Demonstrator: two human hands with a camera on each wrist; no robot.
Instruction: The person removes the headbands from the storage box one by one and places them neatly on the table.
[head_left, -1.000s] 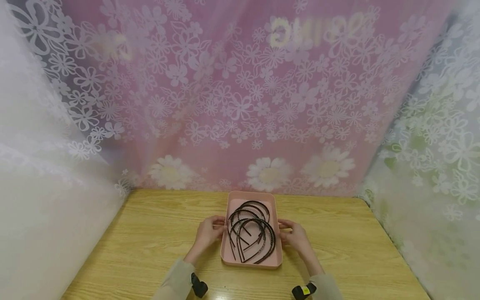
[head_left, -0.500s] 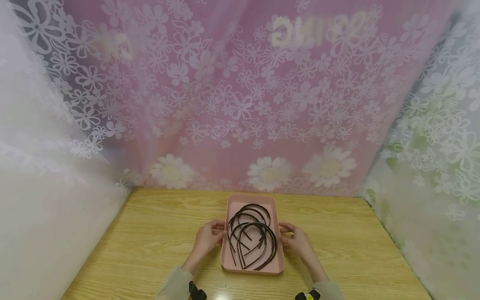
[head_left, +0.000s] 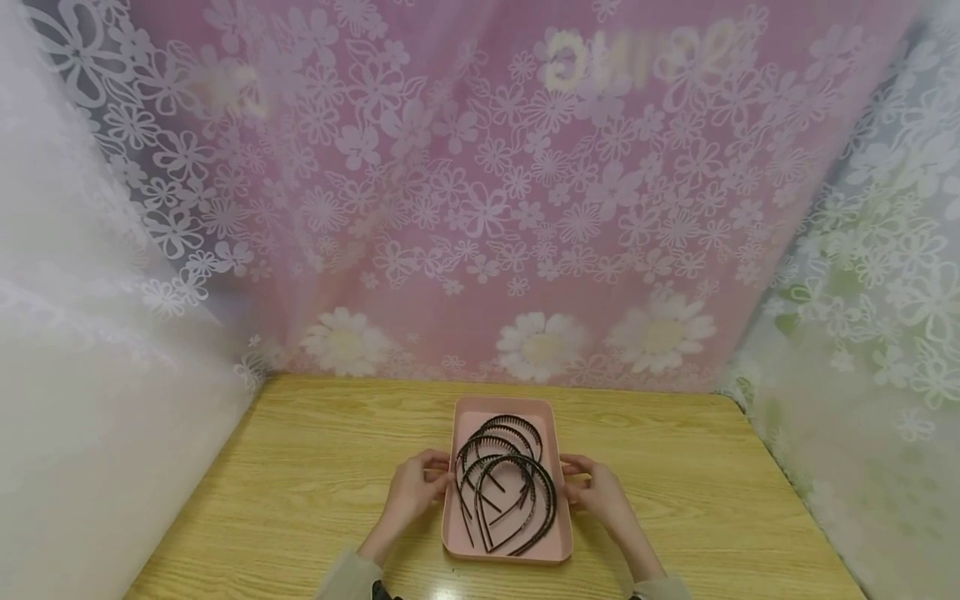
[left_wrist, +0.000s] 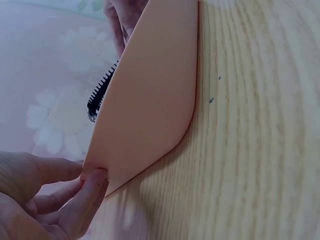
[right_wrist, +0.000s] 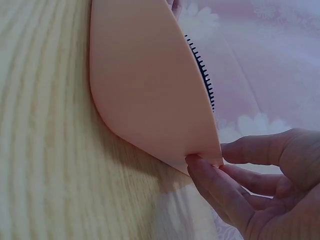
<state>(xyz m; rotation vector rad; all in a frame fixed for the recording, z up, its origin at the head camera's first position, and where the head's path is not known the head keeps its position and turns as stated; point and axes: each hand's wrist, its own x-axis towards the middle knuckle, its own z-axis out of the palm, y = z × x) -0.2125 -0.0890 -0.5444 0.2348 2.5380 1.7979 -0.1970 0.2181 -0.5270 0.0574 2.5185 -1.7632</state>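
Pink tray (left_wrist: 145,95), black toothed headbands (head_left: 552,498) inside, loops overlapping

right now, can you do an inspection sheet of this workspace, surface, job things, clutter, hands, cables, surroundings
Surface: wood-grain table.
Job's things: pink tray holding several overlapping black headbands.
Clutter: small dark specks beside the tray; too small to identify.
Hands: left hand pinches the tray's left side; right hand pinches its right side.
Cables: nothing seen.
Surroundings: pink floral curtain behind, pale sheets at both sides.
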